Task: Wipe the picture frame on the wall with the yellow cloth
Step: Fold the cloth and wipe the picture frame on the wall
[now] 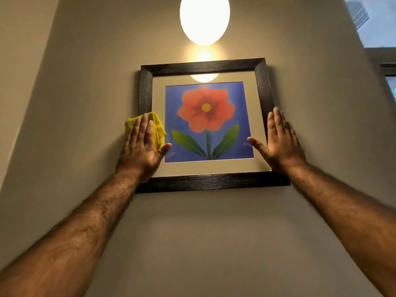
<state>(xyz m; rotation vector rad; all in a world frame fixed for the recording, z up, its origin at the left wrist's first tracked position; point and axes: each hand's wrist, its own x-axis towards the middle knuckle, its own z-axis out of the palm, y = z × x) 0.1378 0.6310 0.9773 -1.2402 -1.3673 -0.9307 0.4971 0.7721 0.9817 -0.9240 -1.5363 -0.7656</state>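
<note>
A dark wooden picture frame hangs on the beige wall, holding a print of a red flower on blue behind glass. My left hand lies flat over a folded yellow cloth, pressing it against the frame's left side near the lower corner. The cloth sticks out above and to the right of my fingers. My right hand rests flat and spread on the frame's right side, thumb over the glass, holding nothing.
A glowing oval lamp hangs above the frame and reflects in the glass. A window is at the upper right. Bare beige wall stretches below and to the left.
</note>
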